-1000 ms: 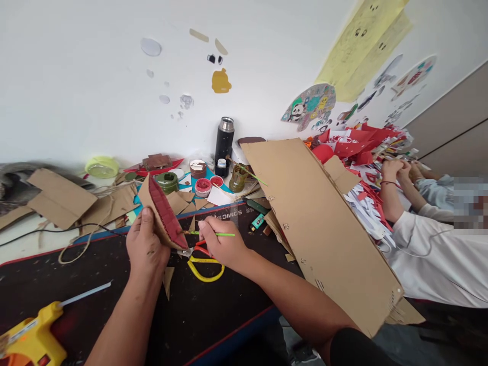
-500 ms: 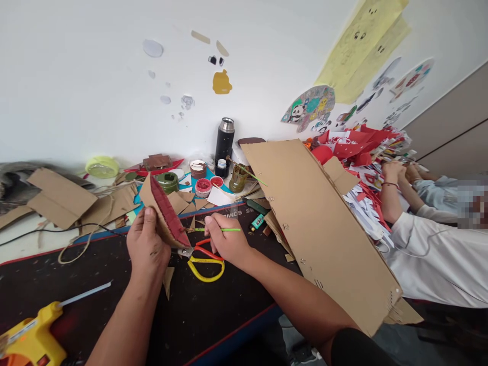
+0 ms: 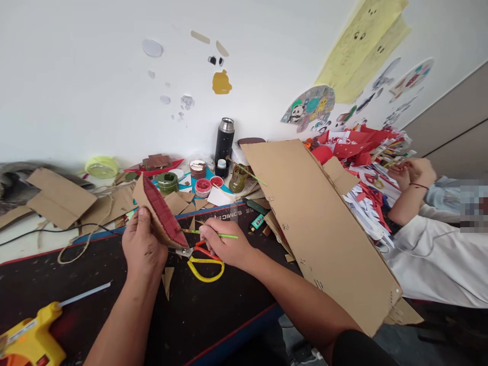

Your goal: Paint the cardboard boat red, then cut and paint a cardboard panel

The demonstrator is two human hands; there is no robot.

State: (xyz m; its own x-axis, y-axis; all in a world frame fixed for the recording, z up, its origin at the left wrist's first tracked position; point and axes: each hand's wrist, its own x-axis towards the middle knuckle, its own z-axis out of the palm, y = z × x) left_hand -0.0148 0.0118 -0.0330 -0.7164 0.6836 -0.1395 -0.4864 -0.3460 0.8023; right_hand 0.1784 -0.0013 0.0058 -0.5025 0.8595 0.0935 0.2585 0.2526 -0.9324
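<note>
My left hand [image 3: 145,239] is closed on a folded cardboard piece [image 3: 162,213], thumb on its plain brown side. The inner face of that piece is painted dark red. Between the fingers of my right hand [image 3: 224,241] is a thin green paintbrush [image 3: 227,236], its tip at the lower right end of the red face. Scissors [image 3: 206,269] with one yellow and one red handle lie on the black mat [image 3: 213,315] just below, partly hidden by my right hand. An open jar of red paint [image 3: 203,187] stands behind the brush.
A yellow glue gun [image 3: 34,335] lies at the lower left. A large cardboard sheet [image 3: 316,229] leans across the right side. Behind are a green paint jar [image 3: 168,183], a black thermos [image 3: 224,140] and cardboard scraps [image 3: 63,198]. At right, another person's hands [image 3: 415,175] hover near red paper.
My left hand and the cardboard piece have shifted slightly left, the red face showing wider. My right hand moved a little left with the brush. The other person's hands rose rightward.
</note>
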